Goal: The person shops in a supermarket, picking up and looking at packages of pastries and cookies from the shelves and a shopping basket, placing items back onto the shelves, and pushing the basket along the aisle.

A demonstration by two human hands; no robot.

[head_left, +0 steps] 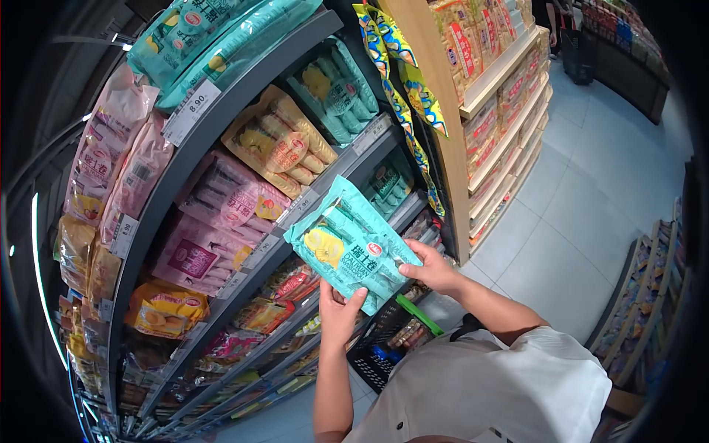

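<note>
A teal bag of Swiss rolls (351, 251) is held up in front of the shelves, its printed front facing me. My left hand (340, 310) grips its lower left edge, thumb over the front. At the lower right edge, my right hand (432, 269) is closed on the same bag with its thumb on top. The fingers behind the bag are hidden. Just beyond it on the shelf lie a yellow pack of rolls (281, 144), pink packs (233, 198) and another teal pack (336, 90).
A black shopping basket with a green handle (418, 314) is below my hands, with goods inside. Yellow snack bags (399, 88) hang on the shelf end. A wooden-sided rack of packaged goods (487, 111) stands right of them. Tiled floor (569, 221) runs along the right.
</note>
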